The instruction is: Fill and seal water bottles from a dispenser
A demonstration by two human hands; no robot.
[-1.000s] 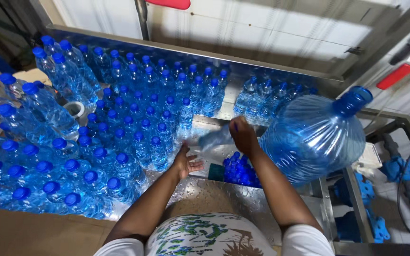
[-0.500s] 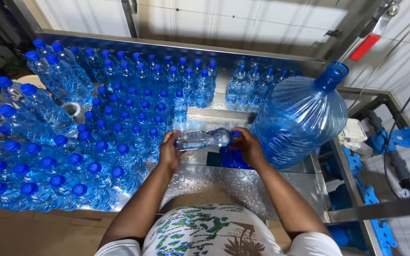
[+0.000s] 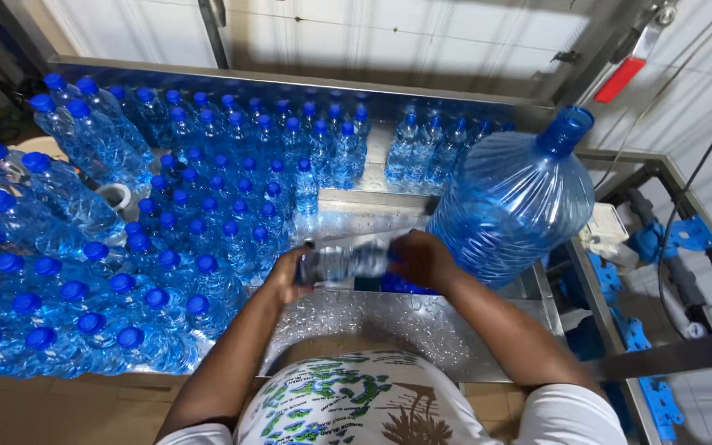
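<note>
Compared with 1 second ago, we see the small bottle (image 3: 344, 262) has come off the crowd of bottles and now lies sideways between both hands; back then the right hand alone reached over it at an angle while the left hand rested low beside it. Half a second ago the 2 hands were already closing on its ends, and now the grip looks settled. We judge the bottle is picked out of the batch and in hand for handling, not standing on the tray any more.

Left hand (image 3: 288, 276) wraps the left end of the bottle, fingers curled round it. Right hand (image 3: 422, 259) wraps the right end, also curled shut on it. The bottle is blurred, so we cannot tell which end carries the cap or whether a cap is on.

The bottle sits horizontal, directly between the hands, above the wet steel tray (image 3: 389, 325), close in front of the torso. Just beyond the right hand stands the large blue water jug (image 3: 514, 202), tilted a little, near but not touching the bottle as far as we can tell. A pile of loose blue caps (image 3: 405, 286) shows under the right hand. To the left and ahead, rows of capped small bottles (image 3: 208, 198) fill the tray, upright, touching each other.
</note>
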